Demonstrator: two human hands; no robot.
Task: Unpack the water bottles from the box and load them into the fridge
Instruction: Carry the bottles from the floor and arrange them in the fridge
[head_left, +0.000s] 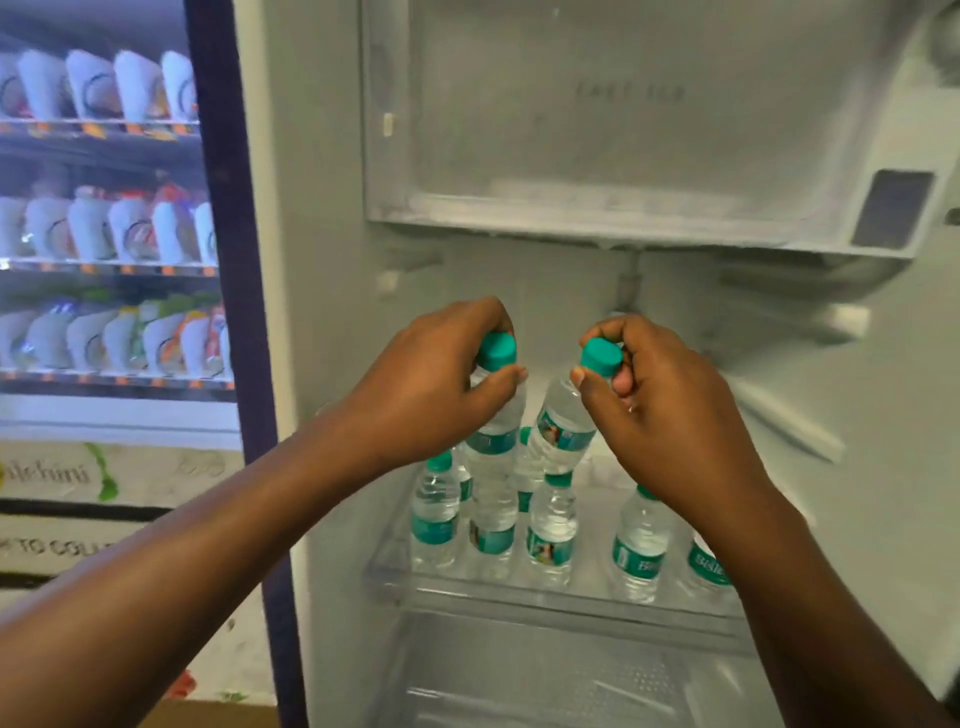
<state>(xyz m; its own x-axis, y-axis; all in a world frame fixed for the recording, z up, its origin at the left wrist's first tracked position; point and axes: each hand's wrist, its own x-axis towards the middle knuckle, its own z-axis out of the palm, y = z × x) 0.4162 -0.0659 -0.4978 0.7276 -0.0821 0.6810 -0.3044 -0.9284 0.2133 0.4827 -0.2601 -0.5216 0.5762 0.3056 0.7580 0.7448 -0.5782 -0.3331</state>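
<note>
The fridge stands open in front of me. My left hand (431, 374) grips a clear water bottle (496, 421) just under its teal cap. My right hand (654, 395) grips a second water bottle (563, 415) the same way, tilted slightly left. Both bottles hang above the clear fridge shelf (519, 587), close together. Several more bottles with teal caps and labels stand on that shelf, among them one at the left (436, 514) and one at the right (641, 545). The box is out of view.
A frosted freezer compartment (623, 156) hangs above the shelf. Below the shelf sits a clear drawer (545, 675). To the left stands a lit display cooler (104, 208) with rows of packaged goods behind a dark frame (228, 208).
</note>
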